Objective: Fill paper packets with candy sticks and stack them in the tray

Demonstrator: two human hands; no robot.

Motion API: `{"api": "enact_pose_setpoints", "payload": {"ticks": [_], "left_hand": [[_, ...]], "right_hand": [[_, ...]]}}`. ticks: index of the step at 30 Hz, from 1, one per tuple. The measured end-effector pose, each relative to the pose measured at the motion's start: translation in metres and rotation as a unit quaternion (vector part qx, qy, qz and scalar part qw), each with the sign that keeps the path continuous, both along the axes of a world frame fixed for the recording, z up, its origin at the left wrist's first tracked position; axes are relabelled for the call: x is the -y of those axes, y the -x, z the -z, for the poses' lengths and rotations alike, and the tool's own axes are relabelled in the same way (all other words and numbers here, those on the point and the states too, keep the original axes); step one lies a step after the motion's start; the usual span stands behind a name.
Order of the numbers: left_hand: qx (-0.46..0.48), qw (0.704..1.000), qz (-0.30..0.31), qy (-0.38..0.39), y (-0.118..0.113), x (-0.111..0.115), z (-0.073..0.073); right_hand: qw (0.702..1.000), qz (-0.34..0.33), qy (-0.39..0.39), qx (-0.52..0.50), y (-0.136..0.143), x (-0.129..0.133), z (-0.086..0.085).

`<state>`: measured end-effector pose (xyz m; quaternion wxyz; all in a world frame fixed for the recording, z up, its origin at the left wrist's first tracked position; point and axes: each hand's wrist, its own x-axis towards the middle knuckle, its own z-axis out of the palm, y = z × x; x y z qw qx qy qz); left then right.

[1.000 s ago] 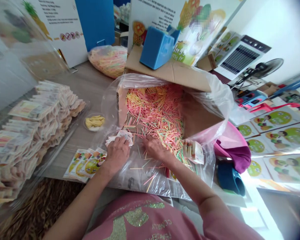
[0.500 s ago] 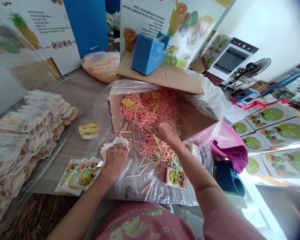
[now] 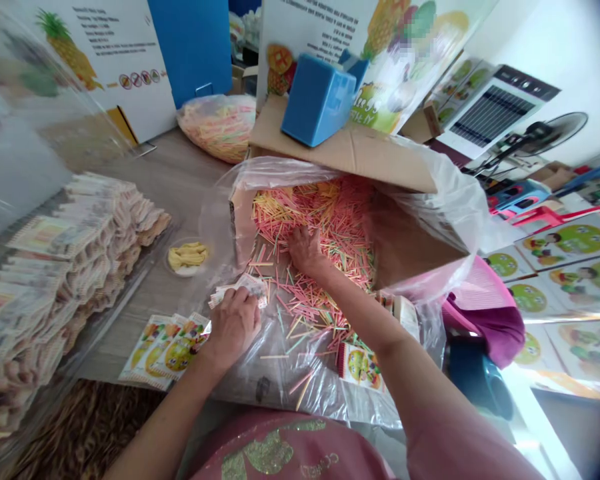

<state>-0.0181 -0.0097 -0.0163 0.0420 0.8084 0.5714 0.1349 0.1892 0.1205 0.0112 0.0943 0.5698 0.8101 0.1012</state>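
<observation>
At the mouth of the cardboard box, the fingertips of the right hand were partly hidden among thin coloured sticks; whether they gripped any, I could not tell. This hand was rather open, its fingers somewhat apart. The left hand rested with bent fingers on fanned printed packets, covering part of them, so its grip was unclear. The sticks lay inside the box and before it, pointing many ways; one near the front lay sideways.
</observation>
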Motion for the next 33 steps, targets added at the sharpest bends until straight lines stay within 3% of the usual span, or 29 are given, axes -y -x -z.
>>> {"api": "enact_pose_setpoints", "payload": {"ticks": [6, 12, 19, 22, 26, 27, 31, 33], "left_hand": [[0.05, 0.994, 0.042, -0.085, 0.006, 0.0, 0.017], [0.149, 0.984, 0.058, -0.074, 0.016, -0.006, 0.018], [0.05, 0.984, 0.069, -0.154, 0.015, -0.005, 0.008], [0.011, 0.989, 0.071, -0.126, 0.015, 0.001, 0.01], [0.068, 0.994, 0.05, -0.07, 0.022, 0.004, 0.015], [0.085, 0.994, 0.045, -0.06, 0.024, 0.002, 0.015], [0.117, 0.992, 0.024, -0.034, 0.027, -0.008, 0.017], [0.141, 0.989, 0.014, -0.032, 0.027, -0.012, 0.018]], "right_hand": [[0.999, 0.004, 0.039, 0.003, -0.011, 0.017, 0.002], [0.99, 0.13, 0.011, -0.055, -0.016, -0.004, -0.013], [0.973, 0.132, -0.011, -0.19, -0.015, -0.016, -0.008], [0.933, 0.106, -0.036, -0.342, -0.017, -0.019, 0.002], [0.813, 0.018, -0.049, -0.581, -0.013, -0.02, 0.016], [0.802, 0.013, -0.032, -0.597, -0.011, -0.019, 0.019], [0.862, 0.027, 0.068, -0.501, -0.001, -0.013, 0.03], [0.86, 0.032, 0.092, -0.501, 0.001, -0.012, 0.032]]}}
